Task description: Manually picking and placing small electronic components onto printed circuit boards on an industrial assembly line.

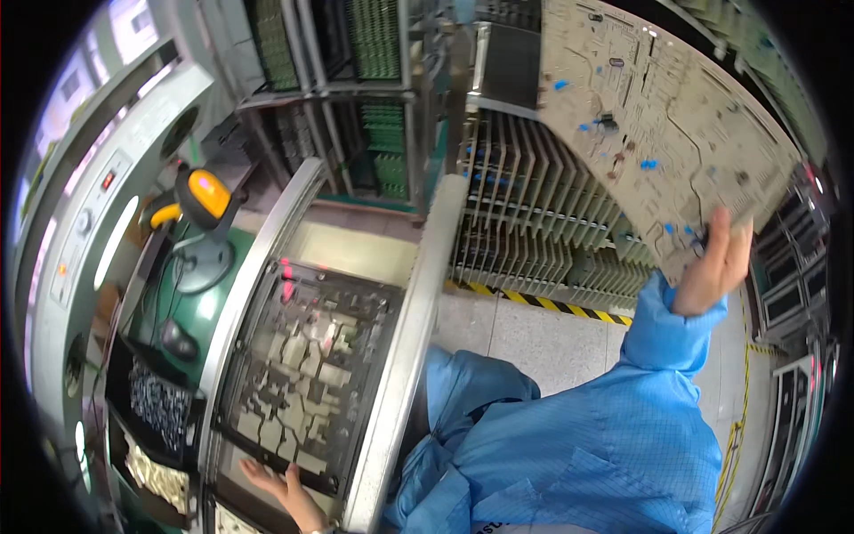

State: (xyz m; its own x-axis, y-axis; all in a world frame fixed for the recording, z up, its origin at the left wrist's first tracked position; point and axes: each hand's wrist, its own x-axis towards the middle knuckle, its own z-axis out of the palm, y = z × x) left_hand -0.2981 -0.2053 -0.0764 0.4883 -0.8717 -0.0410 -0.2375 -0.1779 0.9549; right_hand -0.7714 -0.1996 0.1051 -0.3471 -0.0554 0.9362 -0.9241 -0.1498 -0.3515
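Large beige rectangular circuit board, long axis upper-left to lower-right, beside rows of upright boards — right hand grips its lower edge; grey tiled floor below — left hand wide near black rectangular fixture

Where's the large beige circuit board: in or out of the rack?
Out: board shows its broad face in front of racked boards, right hand at edge.

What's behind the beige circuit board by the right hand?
Past its lower-left edge: rows of upright boards, with striped floor tape below. Whatever sits directly behind the beige board is covered.
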